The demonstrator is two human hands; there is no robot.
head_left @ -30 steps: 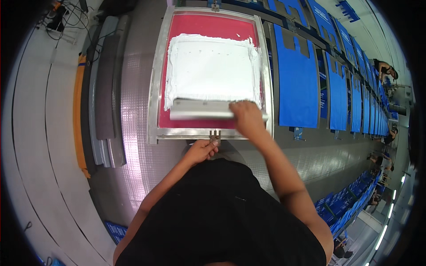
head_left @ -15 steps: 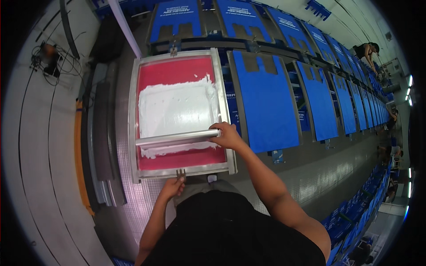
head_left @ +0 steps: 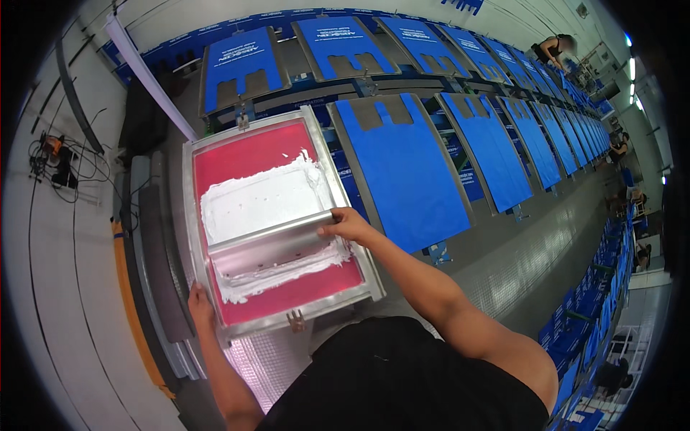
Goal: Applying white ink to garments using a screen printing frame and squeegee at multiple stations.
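A silk-screen frame (head_left: 323, 303) with metal edges and a red-pink mesh lies in front of me, slightly turned. Thick white ink (head_left: 259, 197) covers the middle of the mesh. Across the ink rests a wide metal squeegee (head_left: 269, 248), tilted so that its broad face shows. My right hand (head_left: 348, 225) grips the squeegee's right end, with the thumb on the near face. On the frame's left side, near its front corner, my left hand (head_left: 202, 307) is closed around the edge; its fingertips are partly hidden.
Right of the frame, blue bags (head_left: 410, 172) lie flat on dark boards in long rows. Printed blue bags (head_left: 241, 65) fill the row behind. Rolls (head_left: 154, 244) and an orange strip (head_left: 133, 294) stand along the left wall. Another person (head_left: 552, 50) works at the far right.
My left hand has moved from the front clamp to the frame's left side. The squeegee has tipped, baring its broad face. The view has turned, so the frame appears slanted.
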